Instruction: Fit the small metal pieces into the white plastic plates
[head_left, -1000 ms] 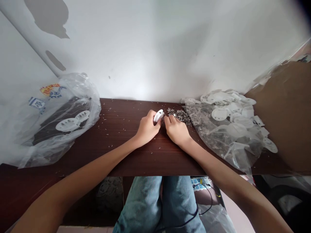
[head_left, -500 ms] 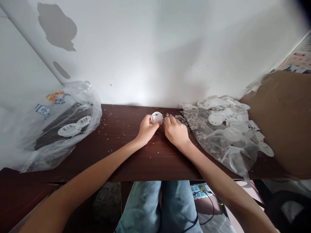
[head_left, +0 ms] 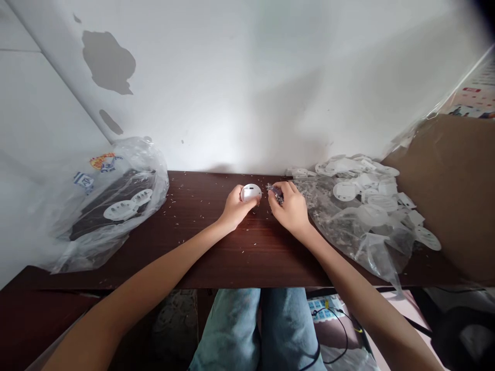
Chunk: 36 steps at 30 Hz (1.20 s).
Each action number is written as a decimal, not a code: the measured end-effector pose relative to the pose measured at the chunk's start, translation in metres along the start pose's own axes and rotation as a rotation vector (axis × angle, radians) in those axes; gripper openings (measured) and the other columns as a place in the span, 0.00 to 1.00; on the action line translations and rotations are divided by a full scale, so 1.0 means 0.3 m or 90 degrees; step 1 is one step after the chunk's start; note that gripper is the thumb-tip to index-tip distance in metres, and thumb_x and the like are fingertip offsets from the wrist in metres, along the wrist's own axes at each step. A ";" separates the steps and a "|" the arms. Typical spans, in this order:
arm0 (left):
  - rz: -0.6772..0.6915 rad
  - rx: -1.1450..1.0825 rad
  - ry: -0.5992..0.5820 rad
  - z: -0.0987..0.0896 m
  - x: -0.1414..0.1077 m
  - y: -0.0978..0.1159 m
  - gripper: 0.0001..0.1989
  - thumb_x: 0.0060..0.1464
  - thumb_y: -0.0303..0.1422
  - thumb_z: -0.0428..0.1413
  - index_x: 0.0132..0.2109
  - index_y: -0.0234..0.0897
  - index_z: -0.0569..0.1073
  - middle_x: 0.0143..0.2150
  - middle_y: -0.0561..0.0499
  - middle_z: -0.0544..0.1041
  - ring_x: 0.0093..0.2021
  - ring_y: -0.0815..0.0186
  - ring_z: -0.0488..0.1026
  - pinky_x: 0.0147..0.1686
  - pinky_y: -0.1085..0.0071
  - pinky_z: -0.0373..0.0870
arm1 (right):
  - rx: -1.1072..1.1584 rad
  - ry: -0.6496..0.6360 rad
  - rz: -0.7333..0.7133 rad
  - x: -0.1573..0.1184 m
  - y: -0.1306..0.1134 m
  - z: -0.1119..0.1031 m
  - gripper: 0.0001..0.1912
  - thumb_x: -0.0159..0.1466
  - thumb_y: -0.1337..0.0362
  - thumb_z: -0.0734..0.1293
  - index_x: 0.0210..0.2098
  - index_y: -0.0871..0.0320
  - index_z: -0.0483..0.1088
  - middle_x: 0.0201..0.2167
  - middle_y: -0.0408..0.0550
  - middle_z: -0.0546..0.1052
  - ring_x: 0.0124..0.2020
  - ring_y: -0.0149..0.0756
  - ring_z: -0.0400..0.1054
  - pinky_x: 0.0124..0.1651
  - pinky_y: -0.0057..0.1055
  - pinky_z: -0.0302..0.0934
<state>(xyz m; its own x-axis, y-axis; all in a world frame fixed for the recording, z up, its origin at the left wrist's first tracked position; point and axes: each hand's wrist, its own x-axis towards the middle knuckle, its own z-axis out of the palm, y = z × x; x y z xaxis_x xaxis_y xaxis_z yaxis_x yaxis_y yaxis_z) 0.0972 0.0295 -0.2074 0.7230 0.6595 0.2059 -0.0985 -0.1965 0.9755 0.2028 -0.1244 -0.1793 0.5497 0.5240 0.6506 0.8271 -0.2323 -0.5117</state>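
1. Pinched between thumb and fingers, a white plastic disc (head_left: 251, 192) sits in the person's left hand (head_left: 235, 206), raised over the tabletop (head_left: 201, 247) with its slotted face showing.
2. On the other side, the right hand (head_left: 292, 206) curls at the small metal pieces (head_left: 277, 194), thumb and fingertips parted; whether a piece is caught there cannot be told.
3. Half a second ago the right fingertips were just beside the disc's rim; now they have shifted right, leaving a clear gap. Judging by this, the right hand's work has passed from the disc to the pieces, while the left keeps the disc steady.
4. Behind the hands, the tabletop's back edge meets the white wall (head_left: 232, 103); its front edge runs just above the person's knees.
5. Leftward lies the most open room, crossed only by scattered slivers (head_left: 255, 244) as far as the printed plastic bag (head_left: 158, 178).
6. Rightward is tighter: a clear bag (head_left: 328, 206) and heaped white plates (head_left: 359, 166) crowd up near the right hand.
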 end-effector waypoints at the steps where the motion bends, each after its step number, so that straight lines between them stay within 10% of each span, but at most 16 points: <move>1: 0.058 0.088 0.002 -0.010 0.000 0.001 0.15 0.54 0.37 0.69 0.41 0.39 0.71 0.36 0.52 0.78 0.35 0.65 0.75 0.35 0.68 0.70 | 0.064 0.003 0.026 0.003 -0.007 -0.004 0.11 0.71 0.56 0.66 0.43 0.56 0.74 0.40 0.51 0.79 0.38 0.40 0.71 0.40 0.35 0.61; 6: 0.485 0.417 -0.026 -0.063 0.007 0.016 0.07 0.60 0.24 0.61 0.38 0.40 0.72 0.40 0.50 0.77 0.40 0.63 0.74 0.42 0.66 0.71 | 0.379 -0.132 0.219 0.022 -0.025 -0.027 0.20 0.69 0.45 0.67 0.33 0.55 0.70 0.22 0.38 0.64 0.24 0.31 0.55 0.29 0.32 0.52; 10: 0.596 0.471 0.000 -0.085 0.009 0.031 0.08 0.59 0.21 0.60 0.39 0.40 0.73 0.46 0.46 0.78 0.49 0.57 0.74 0.51 0.59 0.74 | 0.534 -0.306 0.332 0.026 -0.023 -0.030 0.20 0.63 0.45 0.73 0.32 0.54 0.67 0.20 0.34 0.58 0.20 0.27 0.46 0.23 0.30 0.40; 21: 0.328 0.235 -0.057 -0.065 -0.013 0.060 0.27 0.60 0.39 0.66 0.62 0.43 0.69 0.62 0.40 0.76 0.58 0.54 0.77 0.58 0.57 0.72 | 0.758 -0.221 0.505 0.055 0.019 -0.025 0.14 0.54 0.58 0.73 0.29 0.56 0.63 0.25 0.37 0.66 0.18 0.22 0.46 0.21 0.27 0.36; 27: 0.112 0.066 -0.165 -0.047 -0.023 0.062 0.24 0.71 0.54 0.49 0.45 0.39 0.77 0.43 0.44 0.83 0.42 0.61 0.80 0.44 0.66 0.72 | 0.766 -0.216 0.533 0.057 0.014 -0.025 0.15 0.54 0.59 0.73 0.30 0.56 0.64 0.26 0.37 0.67 0.19 0.22 0.46 0.21 0.27 0.37; 36: -0.052 -0.114 -0.138 -0.004 -0.035 0.045 0.22 0.66 0.54 0.56 0.39 0.38 0.74 0.38 0.47 0.80 0.33 0.66 0.77 0.34 0.69 0.69 | 0.735 -0.246 0.505 0.035 0.005 -0.002 0.16 0.55 0.56 0.75 0.30 0.57 0.65 0.28 0.39 0.68 0.19 0.21 0.48 0.21 0.26 0.37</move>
<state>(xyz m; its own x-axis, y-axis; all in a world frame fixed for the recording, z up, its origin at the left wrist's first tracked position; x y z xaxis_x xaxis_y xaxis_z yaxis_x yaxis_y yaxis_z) 0.0875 0.0206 -0.1964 0.8612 0.4932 0.1231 -0.1388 -0.0049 0.9903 0.2100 -0.1198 -0.1729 0.5891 0.8011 -0.1058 -0.3289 0.1181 -0.9369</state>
